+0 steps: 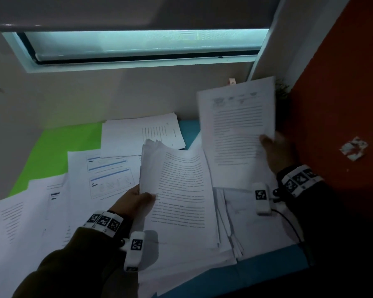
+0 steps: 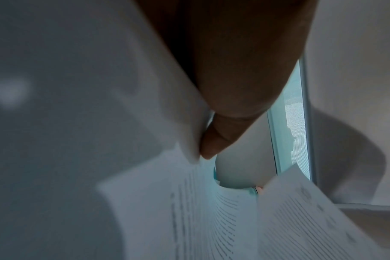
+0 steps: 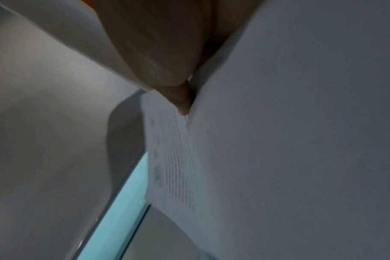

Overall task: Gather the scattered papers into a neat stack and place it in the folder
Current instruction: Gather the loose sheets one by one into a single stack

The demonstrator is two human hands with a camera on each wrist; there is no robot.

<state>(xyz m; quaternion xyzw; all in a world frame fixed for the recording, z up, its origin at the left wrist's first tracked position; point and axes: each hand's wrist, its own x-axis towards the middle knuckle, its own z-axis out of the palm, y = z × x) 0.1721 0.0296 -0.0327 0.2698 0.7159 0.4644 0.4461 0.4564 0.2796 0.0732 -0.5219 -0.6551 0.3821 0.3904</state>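
Observation:
White printed papers (image 1: 108,173) lie scattered over the desk. My left hand (image 1: 138,201) pinches a thick bundle of sheets (image 1: 181,190) by its left edge, thumb on top, and holds it tilted above the desk. The left wrist view shows the thumb (image 2: 214,140) pressed on that bundle (image 2: 145,88). My right hand (image 1: 276,147) holds a single printed sheet (image 1: 237,130) raised upright at the right, gripping its lower right edge. In the right wrist view a finger (image 3: 180,100) presses against the sheet (image 3: 289,140). A blue folder (image 1: 267,269) lies under the papers at the right.
A green sheet or folder (image 1: 58,147) lies at the back left of the desk. Another loose pile (image 1: 246,222) sits under my right wrist. A wall with a window (image 1: 138,44) stands behind, an orange wall (image 1: 342,104) to the right.

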